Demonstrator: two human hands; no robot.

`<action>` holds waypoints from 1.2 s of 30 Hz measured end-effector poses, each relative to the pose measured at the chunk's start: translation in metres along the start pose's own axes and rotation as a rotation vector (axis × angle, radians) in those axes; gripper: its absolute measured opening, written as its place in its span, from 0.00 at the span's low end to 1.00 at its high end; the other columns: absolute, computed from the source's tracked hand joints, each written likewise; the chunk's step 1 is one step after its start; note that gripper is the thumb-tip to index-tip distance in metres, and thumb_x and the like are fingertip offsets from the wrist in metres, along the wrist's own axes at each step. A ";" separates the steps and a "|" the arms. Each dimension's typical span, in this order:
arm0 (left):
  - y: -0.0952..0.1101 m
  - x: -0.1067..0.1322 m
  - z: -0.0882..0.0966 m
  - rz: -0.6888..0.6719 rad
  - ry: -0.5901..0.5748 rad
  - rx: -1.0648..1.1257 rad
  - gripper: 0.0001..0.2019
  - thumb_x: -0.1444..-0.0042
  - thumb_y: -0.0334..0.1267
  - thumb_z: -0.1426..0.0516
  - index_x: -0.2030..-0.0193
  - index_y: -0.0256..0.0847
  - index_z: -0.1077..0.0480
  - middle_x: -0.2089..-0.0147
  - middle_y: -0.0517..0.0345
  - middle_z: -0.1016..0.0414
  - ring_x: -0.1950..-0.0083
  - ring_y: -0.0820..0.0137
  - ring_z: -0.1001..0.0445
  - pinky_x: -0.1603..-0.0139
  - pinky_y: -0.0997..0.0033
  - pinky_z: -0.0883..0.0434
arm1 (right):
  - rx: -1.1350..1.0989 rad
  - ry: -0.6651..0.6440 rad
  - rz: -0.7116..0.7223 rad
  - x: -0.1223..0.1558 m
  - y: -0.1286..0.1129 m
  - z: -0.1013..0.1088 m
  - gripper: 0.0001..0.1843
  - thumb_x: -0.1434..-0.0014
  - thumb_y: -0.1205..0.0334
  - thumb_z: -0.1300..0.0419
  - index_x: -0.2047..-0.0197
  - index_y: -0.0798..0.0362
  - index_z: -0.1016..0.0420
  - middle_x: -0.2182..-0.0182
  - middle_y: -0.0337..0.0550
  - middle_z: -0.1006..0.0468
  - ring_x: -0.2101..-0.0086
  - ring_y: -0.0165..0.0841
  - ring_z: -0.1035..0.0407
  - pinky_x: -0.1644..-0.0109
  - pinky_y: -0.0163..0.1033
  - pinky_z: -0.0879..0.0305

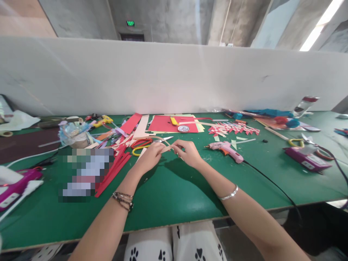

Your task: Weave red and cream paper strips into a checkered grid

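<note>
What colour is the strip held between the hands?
The strip is pale peach-beige, shown in the head view.

Pink glue gun [227, 148] on green table [185, 203]

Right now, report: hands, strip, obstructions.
Left fingers and right fingers holding pale strip. Strip bent. Scissors close beyond left fingers, possibly in the way.

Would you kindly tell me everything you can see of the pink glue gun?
The pink glue gun lies on its side on the green tabletop, right of the right hand, which does not touch it. Its body looks like plastic, with an orange trigger and a narrow nozzle pointing left. A pale stick extends behind it; whether the nearby paper scrap touches it is unclear. A black cord runs from the handle toward the table's near edge.
</note>
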State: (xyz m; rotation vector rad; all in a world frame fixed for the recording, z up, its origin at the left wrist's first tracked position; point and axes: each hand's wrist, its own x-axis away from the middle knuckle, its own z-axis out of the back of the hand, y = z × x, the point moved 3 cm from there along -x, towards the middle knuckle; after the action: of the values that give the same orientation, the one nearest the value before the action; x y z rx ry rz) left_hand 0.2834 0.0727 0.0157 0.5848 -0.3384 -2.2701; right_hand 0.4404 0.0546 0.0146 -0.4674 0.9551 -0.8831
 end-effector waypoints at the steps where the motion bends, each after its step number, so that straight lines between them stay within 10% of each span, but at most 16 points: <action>1: 0.000 0.000 0.000 -0.007 -0.005 -0.003 0.21 0.57 0.21 0.55 0.59 0.38 0.30 0.59 0.53 0.29 0.56 0.65 0.33 0.55 0.66 0.36 | 0.002 -0.001 -0.001 0.000 0.000 0.000 0.13 0.41 0.59 0.49 0.74 0.54 0.31 0.83 0.35 0.32 0.81 0.26 0.39 0.73 0.31 0.43; 36: -0.002 0.002 0.000 -0.011 -0.034 0.056 0.24 0.54 0.24 0.57 0.52 0.39 0.31 0.49 0.53 0.29 0.46 0.66 0.34 0.44 0.63 0.38 | -0.004 -0.013 -0.016 0.000 0.000 0.000 0.11 0.41 0.61 0.49 0.72 0.53 0.31 0.82 0.35 0.32 0.81 0.26 0.38 0.73 0.31 0.41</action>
State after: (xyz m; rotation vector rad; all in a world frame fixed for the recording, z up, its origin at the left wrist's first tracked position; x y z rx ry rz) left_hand 0.2810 0.0726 0.0144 0.5785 -0.4182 -2.2895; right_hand 0.4405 0.0550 0.0144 -0.4847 0.9427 -0.8922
